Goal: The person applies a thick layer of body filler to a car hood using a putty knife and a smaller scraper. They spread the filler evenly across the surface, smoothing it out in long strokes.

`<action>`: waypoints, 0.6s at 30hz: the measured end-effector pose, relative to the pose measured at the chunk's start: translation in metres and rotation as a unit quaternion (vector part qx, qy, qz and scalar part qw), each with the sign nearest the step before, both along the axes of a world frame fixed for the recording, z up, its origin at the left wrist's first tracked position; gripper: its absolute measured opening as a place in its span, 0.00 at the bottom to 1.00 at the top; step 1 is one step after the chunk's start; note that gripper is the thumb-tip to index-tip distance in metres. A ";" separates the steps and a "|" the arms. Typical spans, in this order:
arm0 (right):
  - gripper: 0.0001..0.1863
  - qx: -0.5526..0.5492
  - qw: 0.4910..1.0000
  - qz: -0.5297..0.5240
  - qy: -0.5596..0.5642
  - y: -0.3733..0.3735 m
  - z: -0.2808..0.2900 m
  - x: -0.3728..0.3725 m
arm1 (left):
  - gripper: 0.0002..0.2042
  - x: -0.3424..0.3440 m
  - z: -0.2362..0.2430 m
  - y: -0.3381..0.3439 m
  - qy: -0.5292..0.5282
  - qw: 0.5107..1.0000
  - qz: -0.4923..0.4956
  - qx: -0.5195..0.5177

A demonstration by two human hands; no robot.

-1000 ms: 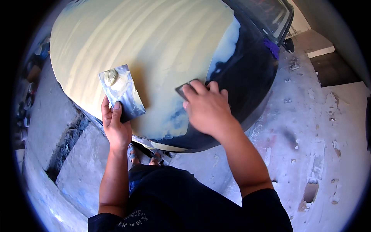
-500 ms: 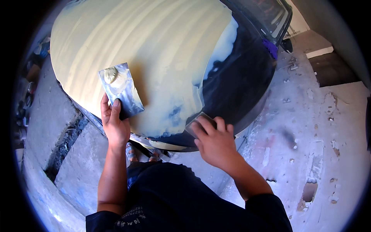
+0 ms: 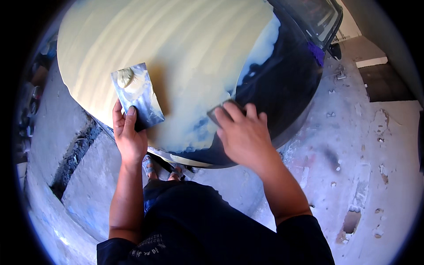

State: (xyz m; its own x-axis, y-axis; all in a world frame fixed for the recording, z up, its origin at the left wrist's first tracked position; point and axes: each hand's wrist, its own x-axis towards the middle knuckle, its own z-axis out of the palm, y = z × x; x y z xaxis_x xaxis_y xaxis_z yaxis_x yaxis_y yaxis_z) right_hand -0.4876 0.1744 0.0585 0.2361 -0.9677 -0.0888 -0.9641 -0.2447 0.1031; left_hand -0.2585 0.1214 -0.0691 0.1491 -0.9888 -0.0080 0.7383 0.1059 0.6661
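Observation:
A rounded car hood fills the upper middle, dark on the right and coated in cream filler over the rest. My left hand grips a flat rectangular putty board by its lower edge, thumb on top. A lump of pale putty sits near the board's far end. My right hand is closed on a thin, flat putty spreader, mostly hidden under the fingers. The spreader lies at the border between the cream coat and the dark paint.
A windshield and purple masking are at the upper right. The concrete floor is rough, with a long broken channel at left. Assorted containers line the far left. My sandalled feet stand by the front bumper.
My right hand has moved the spreader up and slightly left, away from the hood's front edge. The left hand and putty board have shifted slightly upward.

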 end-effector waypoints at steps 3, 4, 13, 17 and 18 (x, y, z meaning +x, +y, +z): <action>0.23 0.011 1.000 0.002 -0.003 0.029 -0.010 -0.003 | 0.20 0.001 -0.001 0.001 -0.001 1.000 0.012 0.015; 0.23 0.014 1.000 -0.005 -0.003 0.037 -0.013 -0.005 | 0.19 0.000 0.000 0.000 0.003 1.000 0.011 0.015; 0.23 0.005 1.000 -0.028 0.010 0.057 0.001 -0.015 | 0.19 -0.001 -0.001 -0.005 0.002 1.000 0.001 0.007; 0.22 -0.058 0.997 -0.036 -0.026 0.009 0.016 -0.005 | 0.20 0.000 -0.001 -0.003 0.001 1.000 -0.006 0.002; 0.22 -0.054 0.997 -0.042 -0.031 -0.002 0.011 -0.001 | 0.20 -0.001 0.000 -0.004 0.004 1.000 -0.010 0.000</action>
State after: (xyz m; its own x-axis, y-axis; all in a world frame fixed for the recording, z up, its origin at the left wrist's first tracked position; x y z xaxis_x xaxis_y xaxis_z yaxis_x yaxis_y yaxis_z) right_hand -0.4889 0.1725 0.0698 0.1547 -0.9876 0.0282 -0.9862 -0.1526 0.0645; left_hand -0.2595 0.1174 -0.0696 0.1290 -0.9916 -0.0093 0.7455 0.0908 0.6603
